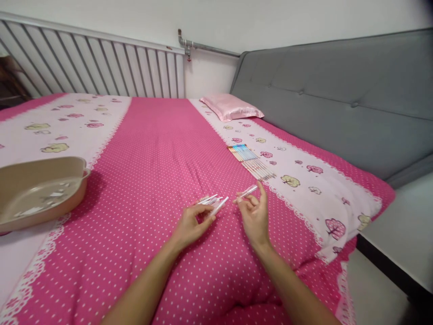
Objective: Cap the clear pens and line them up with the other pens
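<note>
- A pink white-dotted bedsheet (152, 149) spreads under everything.
- A beige oval plastic tray (81, 174) sits at the near left.
- A shiny pink satin pillow (230, 107) lies far off, right of centre.
- A row of thin colour-capped pens (252, 162) lies just beyond the hands, to the right.
- The left hand (189, 225), near centre, is clasped around a bundle of thin white pens (213, 201).
- The right hand (254, 216) pinches a single clear thin pen (248, 191) just right of the bundle.

Glossy satin pillow (231, 107), matt dotted cotton bedsheet (158, 149), smooth plastic tray (40, 189), buttoned fabric headboard (338, 90).
</note>
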Tool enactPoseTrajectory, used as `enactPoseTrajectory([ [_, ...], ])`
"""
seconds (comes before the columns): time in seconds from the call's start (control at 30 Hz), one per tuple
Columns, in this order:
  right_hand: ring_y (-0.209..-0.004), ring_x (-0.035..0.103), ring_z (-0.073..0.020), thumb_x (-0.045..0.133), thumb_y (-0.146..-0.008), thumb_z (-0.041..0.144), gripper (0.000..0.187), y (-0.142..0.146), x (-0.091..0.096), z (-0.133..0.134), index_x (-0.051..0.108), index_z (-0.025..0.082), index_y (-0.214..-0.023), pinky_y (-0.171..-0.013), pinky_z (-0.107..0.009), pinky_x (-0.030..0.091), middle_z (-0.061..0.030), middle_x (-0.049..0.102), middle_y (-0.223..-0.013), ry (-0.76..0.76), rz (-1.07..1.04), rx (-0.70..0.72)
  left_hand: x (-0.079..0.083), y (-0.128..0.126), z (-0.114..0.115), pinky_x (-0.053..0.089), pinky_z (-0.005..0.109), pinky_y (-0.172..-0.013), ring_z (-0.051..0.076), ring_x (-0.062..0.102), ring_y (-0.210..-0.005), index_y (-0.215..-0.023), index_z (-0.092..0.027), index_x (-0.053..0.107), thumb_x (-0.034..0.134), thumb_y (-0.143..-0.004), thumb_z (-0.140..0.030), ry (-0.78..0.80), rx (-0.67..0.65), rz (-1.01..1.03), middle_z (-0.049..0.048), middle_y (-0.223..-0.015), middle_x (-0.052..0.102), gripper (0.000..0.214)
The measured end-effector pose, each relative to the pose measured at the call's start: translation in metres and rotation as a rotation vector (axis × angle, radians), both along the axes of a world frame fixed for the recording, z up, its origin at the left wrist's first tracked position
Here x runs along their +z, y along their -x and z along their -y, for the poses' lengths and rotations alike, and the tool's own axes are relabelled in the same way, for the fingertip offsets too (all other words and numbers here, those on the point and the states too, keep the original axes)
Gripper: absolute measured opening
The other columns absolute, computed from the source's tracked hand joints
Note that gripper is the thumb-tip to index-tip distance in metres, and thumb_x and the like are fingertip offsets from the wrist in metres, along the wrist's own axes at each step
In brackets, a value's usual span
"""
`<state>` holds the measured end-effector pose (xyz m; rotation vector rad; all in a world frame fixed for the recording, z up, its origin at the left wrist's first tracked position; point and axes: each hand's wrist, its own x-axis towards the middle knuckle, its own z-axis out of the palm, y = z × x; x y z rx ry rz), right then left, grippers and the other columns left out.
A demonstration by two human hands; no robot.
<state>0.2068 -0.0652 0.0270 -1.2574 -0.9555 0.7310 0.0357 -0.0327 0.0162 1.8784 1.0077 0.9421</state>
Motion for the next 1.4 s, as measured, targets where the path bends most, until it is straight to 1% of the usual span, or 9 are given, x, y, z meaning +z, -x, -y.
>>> enactPoseTrajectory([
  [0.13, -0.084, 0.064, -0.0167, 0.059, -0.081, 0.030, 0.078, 0.000, 0.001, 0.001, 0.011, 0.025, -0.143, -0.082, -0.037, 0.052, -0.0053, 0.061, -0.096, -0.069, -0.021, -0.003, -0.001, 0.000, 0.000, 0.043, 0.028, -0.059, 0.018, 0.059, -0.065, -0.090, -0.021, 0.073, 0.059, -0.078, -0.028, -0.063, -0.025, -0.045, 0.0045, -0.078, 0.072, 0.020],
  [0.3, -0.084, 0.064, -0.0163, 0.059, -0.081, 0.028, 0.078, 0.001, 0.000, 0.000, 0.012, 0.025, -0.143, -0.083, -0.037, 0.052, -0.0039, 0.061, -0.093, -0.100, -0.030, 0.040, -0.003, 0.001, -0.001, 0.044, 0.029, -0.064, 0.020, 0.062, -0.071, -0.091, -0.021, 0.072, 0.058, -0.079, -0.027, -0.056, -0.046, -0.083, 0.0051, -0.083, 0.072, 0.020],
  [0.4, -0.085, 0.063, -0.0163, 0.059, -0.081, 0.028, 0.077, 0.002, -0.001, 0.000, 0.013, 0.025, -0.143, -0.081, -0.035, 0.053, -0.0039, 0.061, -0.092, -0.102, -0.012, 0.051, -0.004, 0.002, 0.000, 0.044, 0.030, -0.066, 0.020, 0.062, -0.072, -0.091, -0.020, 0.072, 0.057, -0.079, -0.027, -0.048, -0.063, -0.084, 0.0056, -0.083, 0.072, 0.020],
  [0.5, -0.086, 0.062, -0.0166, 0.059, -0.082, 0.027, 0.076, 0.003, -0.002, 0.000, 0.014, 0.025, -0.143, -0.080, -0.034, 0.053, -0.0042, 0.061, -0.091, -0.104, 0.013, 0.057, -0.004, 0.002, -0.001, 0.044, 0.030, -0.064, 0.019, 0.061, -0.070, -0.091, -0.021, 0.072, 0.057, -0.080, -0.028, -0.048, -0.059, -0.084, 0.0054, -0.081, 0.072, 0.021],
  [0.8, -0.087, 0.062, -0.0174, 0.056, -0.084, 0.028, 0.073, 0.004, -0.005, 0.002, 0.013, 0.024, -0.143, -0.080, -0.036, 0.053, -0.0048, 0.062, -0.091, -0.108, 0.106, 0.109, -0.004, 0.001, -0.001, 0.044, 0.029, -0.064, 0.019, 0.061, -0.069, -0.093, -0.022, 0.072, 0.057, -0.080, -0.028, -0.056, -0.064, -0.070, 0.0045, -0.081, 0.072, 0.021],
  [1.1, -0.082, 0.061, -0.0157, 0.055, -0.084, 0.027, 0.075, 0.009, -0.009, 0.001, 0.010, 0.026, -0.143, -0.076, -0.033, 0.052, -0.0014, 0.059, -0.087, -0.070, 0.100, 0.190, -0.001, 0.001, 0.000, 0.045, 0.030, -0.067, 0.020, 0.062, -0.074, -0.096, -0.021, 0.072, 0.057, -0.080, -0.029, -0.035, -0.064, -0.045, 0.0050, -0.087, 0.073, 0.023],
  [1.4, -0.084, 0.062, -0.0163, 0.053, -0.085, 0.026, 0.076, 0.012, -0.012, 0.003, 0.006, 0.026, -0.145, -0.074, -0.032, 0.054, -0.0028, 0.061, -0.089, -0.078, 0.112, 0.256, -0.001, 0.001, 0.001, 0.047, 0.033, -0.070, 0.021, 0.062, -0.075, -0.095, -0.022, 0.072, 0.057, -0.080, -0.030, -0.036, -0.060, -0.028, 0.0049, -0.086, 0.073, 0.023],
])
